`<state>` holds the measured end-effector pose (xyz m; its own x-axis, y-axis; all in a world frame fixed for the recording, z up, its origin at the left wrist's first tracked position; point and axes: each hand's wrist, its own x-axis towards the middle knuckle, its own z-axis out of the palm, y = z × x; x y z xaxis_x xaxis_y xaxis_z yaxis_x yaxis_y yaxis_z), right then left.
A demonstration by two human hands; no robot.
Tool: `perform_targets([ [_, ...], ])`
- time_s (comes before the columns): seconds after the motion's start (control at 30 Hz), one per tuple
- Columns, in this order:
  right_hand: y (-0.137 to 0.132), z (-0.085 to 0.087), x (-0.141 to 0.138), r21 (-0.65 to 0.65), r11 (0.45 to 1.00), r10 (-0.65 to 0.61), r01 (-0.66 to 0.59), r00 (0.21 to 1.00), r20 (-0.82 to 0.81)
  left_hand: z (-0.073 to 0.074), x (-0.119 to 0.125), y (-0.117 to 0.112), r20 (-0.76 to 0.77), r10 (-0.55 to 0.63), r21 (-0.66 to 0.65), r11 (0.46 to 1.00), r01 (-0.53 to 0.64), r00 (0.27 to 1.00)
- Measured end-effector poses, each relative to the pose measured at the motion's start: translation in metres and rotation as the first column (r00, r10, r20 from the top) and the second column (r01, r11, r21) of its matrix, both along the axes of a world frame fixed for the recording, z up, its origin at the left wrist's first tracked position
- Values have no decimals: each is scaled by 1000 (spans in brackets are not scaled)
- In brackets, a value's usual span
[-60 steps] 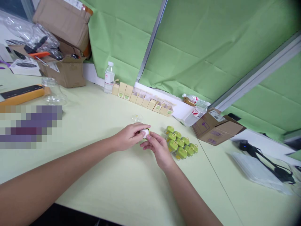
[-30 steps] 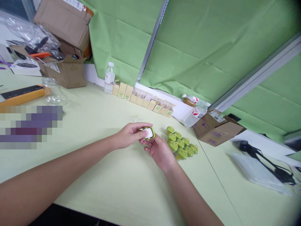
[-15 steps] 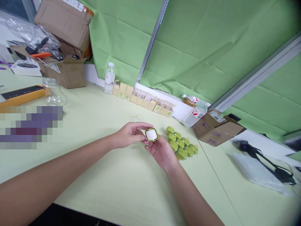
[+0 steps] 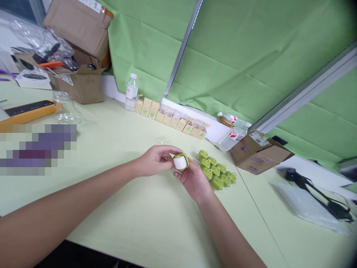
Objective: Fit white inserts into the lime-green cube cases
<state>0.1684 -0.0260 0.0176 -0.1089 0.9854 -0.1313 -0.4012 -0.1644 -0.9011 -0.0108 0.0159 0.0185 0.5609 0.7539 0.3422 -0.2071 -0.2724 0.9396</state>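
Note:
A small white case in a green cover (image 4: 181, 162) sits between my two hands above the pale green table (image 4: 134, 208). My left hand (image 4: 155, 160) pinches its left side with thumb and fingers. My right hand (image 4: 195, 178) cups it from below and the right, palm up. Just right of my hands lies a cluster of several green covers (image 4: 216, 174) on the table. A small clear plastic bag (image 4: 163, 140) lies just beyond my left hand.
A row of several small beige boxes (image 4: 171, 118) and a water bottle (image 4: 131, 92) line the back wall. Cardboard boxes stand at back left (image 4: 80, 85) and at right (image 4: 258, 150). A glass jar (image 4: 64, 108) and an orange device (image 4: 26, 111) are at left.
Both hands have turned the case so that its white face shows toward me, and it has shifted slightly right into my right palm. The green covers on the table have not moved.

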Motion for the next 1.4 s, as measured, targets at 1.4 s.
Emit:
perform_targets([
  [1.4,3,-10,-5,412,855,-477,314,788,389,-29,-16,25,-359,85,273,962,18,930],
])
